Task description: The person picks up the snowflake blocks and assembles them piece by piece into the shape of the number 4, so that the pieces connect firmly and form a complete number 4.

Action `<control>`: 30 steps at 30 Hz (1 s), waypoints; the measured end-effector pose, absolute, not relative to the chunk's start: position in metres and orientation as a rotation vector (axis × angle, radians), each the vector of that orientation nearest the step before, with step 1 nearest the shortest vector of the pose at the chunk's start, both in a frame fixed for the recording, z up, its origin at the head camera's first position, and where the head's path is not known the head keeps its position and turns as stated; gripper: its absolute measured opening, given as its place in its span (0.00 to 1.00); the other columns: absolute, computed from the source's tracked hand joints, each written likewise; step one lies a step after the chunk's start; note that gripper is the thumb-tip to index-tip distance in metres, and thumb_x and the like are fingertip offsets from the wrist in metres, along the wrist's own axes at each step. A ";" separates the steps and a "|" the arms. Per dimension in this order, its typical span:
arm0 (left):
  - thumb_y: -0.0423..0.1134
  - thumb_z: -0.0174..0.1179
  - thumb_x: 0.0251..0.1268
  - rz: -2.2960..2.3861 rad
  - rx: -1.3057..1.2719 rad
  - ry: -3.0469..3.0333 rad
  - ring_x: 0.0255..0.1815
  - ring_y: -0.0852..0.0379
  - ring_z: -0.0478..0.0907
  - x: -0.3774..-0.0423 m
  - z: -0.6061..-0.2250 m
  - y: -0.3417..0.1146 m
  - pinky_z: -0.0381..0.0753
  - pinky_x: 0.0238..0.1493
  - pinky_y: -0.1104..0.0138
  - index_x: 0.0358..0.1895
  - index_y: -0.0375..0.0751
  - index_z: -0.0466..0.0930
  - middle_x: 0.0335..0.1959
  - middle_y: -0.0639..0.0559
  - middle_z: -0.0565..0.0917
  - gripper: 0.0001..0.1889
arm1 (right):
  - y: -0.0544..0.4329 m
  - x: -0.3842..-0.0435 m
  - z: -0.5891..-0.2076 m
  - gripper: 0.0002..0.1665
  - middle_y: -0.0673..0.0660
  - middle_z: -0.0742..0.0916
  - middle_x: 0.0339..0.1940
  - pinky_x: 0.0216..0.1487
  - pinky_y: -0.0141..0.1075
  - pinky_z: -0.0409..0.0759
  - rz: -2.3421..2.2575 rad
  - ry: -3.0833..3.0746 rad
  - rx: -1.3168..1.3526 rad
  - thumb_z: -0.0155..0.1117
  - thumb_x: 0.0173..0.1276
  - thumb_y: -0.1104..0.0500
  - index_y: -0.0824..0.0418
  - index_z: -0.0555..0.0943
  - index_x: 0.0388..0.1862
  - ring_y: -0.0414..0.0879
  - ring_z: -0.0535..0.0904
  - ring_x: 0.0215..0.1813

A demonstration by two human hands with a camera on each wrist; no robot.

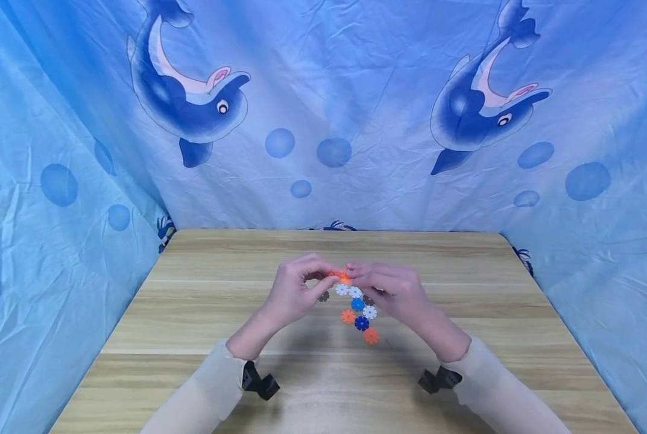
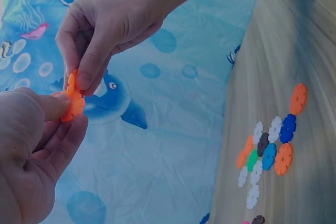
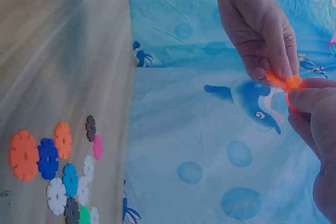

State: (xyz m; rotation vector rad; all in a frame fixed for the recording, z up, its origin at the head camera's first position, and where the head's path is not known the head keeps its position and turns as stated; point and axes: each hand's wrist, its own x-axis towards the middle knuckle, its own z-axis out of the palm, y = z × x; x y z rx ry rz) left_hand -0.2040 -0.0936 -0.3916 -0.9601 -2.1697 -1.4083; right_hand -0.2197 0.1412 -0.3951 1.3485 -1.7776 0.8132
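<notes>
Clock centre: the held orange discs [image 1: 344,277], notched like small flowers, are raised above the table, between both hands, in the head view; their exact number is hidden by fingers.
Left hand [image 1: 296,288]: placed at 9 o'clock; one side of the orange bunch is pinched between thumb and fingers.
Right hand [image 1: 391,287]: placed at 3 o'clock; the opposite side is pinched between thumb and fingertips.
Meeting of the discs: the orange pieces are seen touching at differing angles in both wrist views; whether their slots are fully locked cannot be told.
Flat discs, 5 o'clock: a near orange disc [image 1: 371,336] is laid closest to the person; just beyond it is set a dark blue disc [image 1: 362,323], with a second orange disc [image 1: 348,316] at its 10 o'clock, a white disc [image 1: 369,312] at its 1 and a light blue disc [image 1: 358,304] at its 12.
Flat discs, 8 o'clock: a dark grey disc [image 1: 324,296] is seen near the left thumb.
More colours: a green disc [image 3: 84,215] and a pink disc [image 3: 97,147] are shown by the right wrist camera.
Table [image 1: 204,313]: topped in pale wood grain.
Backdrop [image 1: 356,72]: blue cloth is hung behind, printed with dolphins at 10 and 1 o'clock.
</notes>
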 end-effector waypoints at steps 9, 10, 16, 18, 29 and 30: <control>0.26 0.70 0.68 -1.748 -0.850 -2.118 0.43 0.52 0.91 -0.205 -0.389 -0.090 0.93 0.50 0.63 0.49 0.31 0.89 0.45 0.38 0.92 0.09 | 0.142 -0.228 -0.387 0.01 0.62 0.94 0.39 0.45 0.38 0.92 0.819 -1.666 1.355 0.76 0.67 0.69 0.67 0.90 0.36 0.58 0.94 0.42; 0.26 0.71 0.67 -1.769 -0.831 -2.116 0.44 0.52 0.91 -0.206 -0.389 -0.090 0.93 0.50 0.62 0.48 0.31 0.89 0.45 0.38 0.92 0.09 | 0.142 -0.229 -0.387 0.01 0.63 0.94 0.40 0.46 0.38 0.92 0.814 -1.660 1.350 0.76 0.68 0.69 0.67 0.90 0.36 0.58 0.94 0.42; 0.26 0.71 0.66 -1.772 -0.716 -2.137 0.38 0.52 0.92 -0.208 -0.387 -0.092 0.94 0.49 0.59 0.44 0.34 0.90 0.41 0.40 0.93 0.06 | 0.156 -0.234 -0.391 0.12 0.61 0.94 0.45 0.58 0.31 0.89 0.852 -1.859 1.150 0.79 0.60 0.71 0.63 0.91 0.43 0.56 0.93 0.46; 0.26 0.71 0.66 -1.775 -0.696 -2.135 0.39 0.53 0.92 -0.208 -0.388 -0.093 0.94 0.50 0.60 0.43 0.34 0.91 0.41 0.40 0.93 0.06 | 0.164 -0.236 -0.395 0.15 0.59 0.94 0.45 0.58 0.32 0.89 0.861 -1.966 1.030 0.81 0.56 0.71 0.61 0.92 0.43 0.54 0.92 0.47; 0.26 0.72 0.66 -1.774 -0.707 -2.142 0.40 0.55 0.92 -0.206 -0.392 -0.100 0.93 0.50 0.64 0.43 0.34 0.90 0.41 0.40 0.93 0.06 | 0.192 -0.246 -0.434 0.11 0.53 0.94 0.38 0.37 0.42 0.91 0.782 -2.310 0.879 0.79 0.61 0.67 0.57 0.92 0.42 0.46 0.89 0.36; 0.26 0.72 0.66 -1.774 -0.714 -2.140 0.40 0.55 0.92 -0.206 -0.393 -0.099 0.93 0.50 0.63 0.44 0.34 0.90 0.41 0.40 0.93 0.06 | 0.193 -0.247 -0.437 0.11 0.53 0.94 0.38 0.38 0.41 0.91 0.781 -2.338 0.876 0.79 0.62 0.68 0.57 0.92 0.42 0.45 0.89 0.36</control>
